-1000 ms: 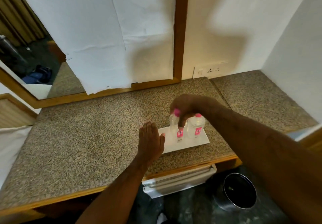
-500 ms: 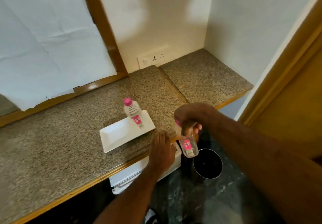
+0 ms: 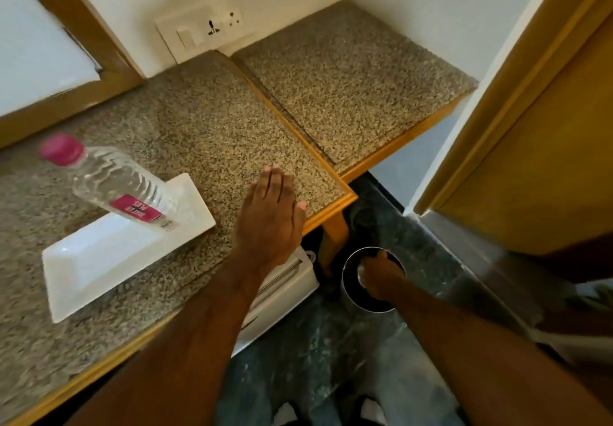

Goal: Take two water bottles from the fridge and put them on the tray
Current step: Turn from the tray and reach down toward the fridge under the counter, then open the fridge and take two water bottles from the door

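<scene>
I saw one bottle (image 3: 116, 187), pink-capped, standing upright at the right end of the white tray (image 3: 99, 260) on the counter (image 3: 199, 110). No second bottle was clearly in view. My left hand (image 3: 270, 220) lay flat and empty on the counter edge, just right of the tray. My right hand (image 3: 381, 276) was down inside a round metal bin (image 3: 346, 293) on the floor; I could not tell whether it held anything.

I judged that the bottle, standing close to the tray's rim, could tip if my left forearm swung back across it. With only one bottle on the tray, the task would be left short.

A white fridge top (image 3: 285, 288) showed under the counter; my left arm crossed over it. A wall socket (image 3: 212, 27) and a wooden door (image 3: 530, 160) stood clear.
</scene>
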### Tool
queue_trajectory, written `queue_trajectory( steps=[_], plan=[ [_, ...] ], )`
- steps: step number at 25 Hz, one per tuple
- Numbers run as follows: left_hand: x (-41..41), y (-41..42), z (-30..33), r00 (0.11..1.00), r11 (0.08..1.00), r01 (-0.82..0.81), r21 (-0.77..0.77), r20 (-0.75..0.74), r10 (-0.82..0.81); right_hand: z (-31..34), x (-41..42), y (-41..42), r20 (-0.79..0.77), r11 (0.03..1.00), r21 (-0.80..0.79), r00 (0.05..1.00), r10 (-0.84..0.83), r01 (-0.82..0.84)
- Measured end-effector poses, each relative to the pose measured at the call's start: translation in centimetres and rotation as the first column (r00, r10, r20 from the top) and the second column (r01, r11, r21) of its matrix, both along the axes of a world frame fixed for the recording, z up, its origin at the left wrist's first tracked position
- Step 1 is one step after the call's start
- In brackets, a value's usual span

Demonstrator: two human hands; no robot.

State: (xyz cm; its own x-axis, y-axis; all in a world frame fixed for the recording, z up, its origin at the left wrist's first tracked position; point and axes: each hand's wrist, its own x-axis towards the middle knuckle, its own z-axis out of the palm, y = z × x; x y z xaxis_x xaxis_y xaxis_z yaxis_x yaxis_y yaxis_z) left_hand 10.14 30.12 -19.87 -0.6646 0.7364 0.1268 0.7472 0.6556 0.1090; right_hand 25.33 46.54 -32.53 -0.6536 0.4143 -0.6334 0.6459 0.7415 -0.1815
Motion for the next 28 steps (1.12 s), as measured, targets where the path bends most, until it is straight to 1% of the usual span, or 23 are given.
queue_trajectory(
  steps=[2,4,7,8,10,12,14,15,17,18,20,22,23,24,25,26,28],
  plan=[
    [-0.1,0.1,-0.4,1.0,1.0,-0.014,-0.002,-0.026,0.014,-3.7,0.3,-0.2,0.033,0.999,-0.031,0.999,-0.035,0.036],
    [0.0,0.1,-0.4,0.999,1.0,-0.019,-0.016,-0.04,0.018,-5.9,0.4,-0.1,0.029,0.996,-0.047,0.997,-0.074,0.075],
    [0.1,0.2,-0.4,0.998,0.999,-0.036,-0.027,-0.058,0.035,-7.0,1.2,-0.6,-0.03,0.979,-0.064,0.98,-0.198,0.196],
    [0.2,0.1,-0.2,0.997,0.999,-0.044,-0.017,-0.07,0.043,-6.6,1.7,-1.4,-0.023,0.977,-0.061,0.979,-0.204,0.202],
    [1.4,-0.4,-0.1,0.995,0.997,-0.071,0.026,-0.071,0.073,-6.2,3.6,-3.5,-0.011,0.99,-0.048,0.991,-0.137,0.136],
    [3.8,-2.4,-1.4,0.99,0.985,-0.11,0.131,-0.074,0.12,-5.7,5.8,-6.2,-0.082,0.994,-0.08,0.993,-0.082,0.076],
    [7.5,-5.9,-5.2,0.986,0.973,-0.09,0.213,-0.117,0.117,-5.9,7.4,-7.8,-0.165,0.995,-0.092,0.985,-0.054,0.039],
    [9.2,-8.5,-7.8,0.982,0.975,-0.072,0.21,-0.154,0.106,-6.4,7.5,-8.4,-0.181,0.998,-0.061,0.983,-0.019,0.008],
    [11.3,-15.5,-13.3,0.981,0.993,-0.058,0.099,-0.177,0.075,-7.5,6.2,-11.0,-0.157,0.998,-0.022,0.986,0.053,-0.058],
    [11.6,-18.9,-15.9,0.986,0.997,-0.064,0.031,-0.155,0.068,-8.2,5.2,-12.7,-0.149,0.997,-0.011,0.986,0.069,-0.072],
    [11.4,-24.1,-19.2,0.991,0.991,-0.122,-0.063,-0.063,0.118,-9.5,2.7,-16.3,-0.216,0.992,-0.069,0.972,0.091,-0.108],
    [10.3,-27.9,-21.8,0.973,0.968,-0.222,-0.119,0.039,0.228,-10.5,-0.1,-20.5,-0.333,0.976,-0.116,0.933,0.135,-0.183],
    [9.7,-29.6,-23.1,0.946,0.944,-0.292,-0.154,0.096,0.308,-10.9,-1.5,-22.7,-0.408,0.968,-0.132,0.902,0.144,-0.214],
    [9.1,-31.4,-24.5,0.9,0.906,-0.381,-0.184,0.15,0.409,-11.5,-2.9,-25.3,-0.471,0.96,-0.142,0.87,0.149,-0.241],
    [8.4,-32.3,-25.3,0.844,0.869,-0.45,-0.206,0.22,0.489,-12.0,-4.1,-27.2,-0.496,0.947,-0.169,0.854,0.158,-0.273],
    [7.6,-32.8,-25.8,0.804,0.843,-0.481,-0.242,0.262,0.534,-12.5,-5.2,-28.8,-0.549,0.937,-0.157,0.816,0.181,-0.313],
    [6.8,-33.6,-27.2,0.773,0.819,-0.476,-0.322,0.292,0.564,-13.6,-6.9,-31.5,-0.541,0.923,-0.174,0.817,0.201,-0.342]
  ],
)
